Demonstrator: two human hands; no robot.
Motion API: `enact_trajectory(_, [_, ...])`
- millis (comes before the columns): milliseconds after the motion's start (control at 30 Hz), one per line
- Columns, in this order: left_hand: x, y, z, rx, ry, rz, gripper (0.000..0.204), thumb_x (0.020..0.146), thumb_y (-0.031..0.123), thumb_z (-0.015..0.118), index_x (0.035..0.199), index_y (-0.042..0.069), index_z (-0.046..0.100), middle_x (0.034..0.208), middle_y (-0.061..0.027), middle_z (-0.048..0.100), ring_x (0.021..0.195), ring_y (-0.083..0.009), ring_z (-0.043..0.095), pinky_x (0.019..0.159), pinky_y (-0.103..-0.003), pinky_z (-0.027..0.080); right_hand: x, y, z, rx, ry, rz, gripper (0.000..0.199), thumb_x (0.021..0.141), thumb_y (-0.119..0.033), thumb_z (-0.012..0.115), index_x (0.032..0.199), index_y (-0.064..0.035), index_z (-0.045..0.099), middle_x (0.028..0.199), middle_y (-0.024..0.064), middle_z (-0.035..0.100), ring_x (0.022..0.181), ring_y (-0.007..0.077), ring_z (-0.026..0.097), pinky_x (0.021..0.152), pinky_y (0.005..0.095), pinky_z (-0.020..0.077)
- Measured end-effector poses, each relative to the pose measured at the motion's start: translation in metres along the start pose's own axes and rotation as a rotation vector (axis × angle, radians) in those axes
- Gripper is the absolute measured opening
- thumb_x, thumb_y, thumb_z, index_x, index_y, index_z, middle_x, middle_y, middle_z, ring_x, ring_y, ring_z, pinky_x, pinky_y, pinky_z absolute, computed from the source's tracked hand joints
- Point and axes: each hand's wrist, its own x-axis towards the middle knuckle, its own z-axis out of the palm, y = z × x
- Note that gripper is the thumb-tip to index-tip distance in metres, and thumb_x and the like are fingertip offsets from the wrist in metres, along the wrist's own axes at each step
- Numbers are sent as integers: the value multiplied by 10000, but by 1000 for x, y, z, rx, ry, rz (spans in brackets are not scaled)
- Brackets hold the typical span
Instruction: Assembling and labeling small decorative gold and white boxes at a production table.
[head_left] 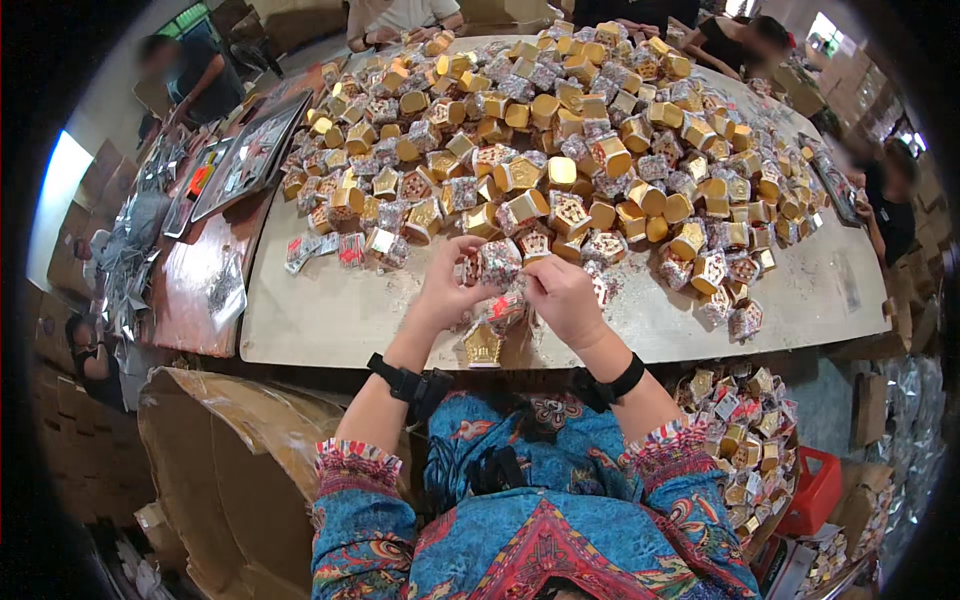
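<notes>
Above the near edge of the table, my left hand (450, 287) curls its thumb and fingers around a small house-shaped ornament (499, 260) with a speckled, glittery surface. My right hand (568, 302) pinches at the right side of that ornament; the exact part between its fingertips is too small to make out. Just below my hands lies a red and white piece (508, 312), partly covered. Close to it, a gold house-shaped ornament (483, 346) stands at the table's edge. A gold-and-red ornament (536, 244) sits right behind my fingers.
A large heap of similar ornaments (562, 172) covers the pale table (330, 325). Small packets (350, 249) lie left. A side table (205, 315) carries trays and silvery plastic. Below are an open cardboard box (225, 480), more ornaments (745, 430) and a red crate (812, 492). Several people work around.
</notes>
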Motion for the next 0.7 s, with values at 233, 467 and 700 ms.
enact_trajectory(233, [-1, 10, 6, -305, -26, -158, 665, 607, 79, 793, 1202, 75, 496, 1112, -64, 498, 1038, -162, 487, 789, -298, 490, 3, -2, -1, -113, -23, -75, 66, 729, -48, 611, 790, -45, 588, 709, 98, 554, 642, 279, 577, 601, 366, 481])
enact_trajectory(467, [-2, 13, 6, -182, -38, -131, 629, 613, 85, 780, 1176, 60, 500, 1098, -62, 493, 1043, -178, 491, 854, -313, 459, 0, -2, -4, -181, -58, -80, 61, 734, -72, 618, 780, -49, 586, 709, 89, 545, 636, 264, 577, 598, 360, 482])
enact_trajectory(700, [-2, 11, 7, -50, -10, -55, 611, 604, 78, 767, 1155, 45, 505, 1061, -71, 505, 1034, -196, 500, 893, -315, 428, -1, -1, -3, -205, -89, -99, 73, 721, -70, 618, 741, -45, 552, 695, 99, 522, 633, 271, 571, 598, 360, 481])
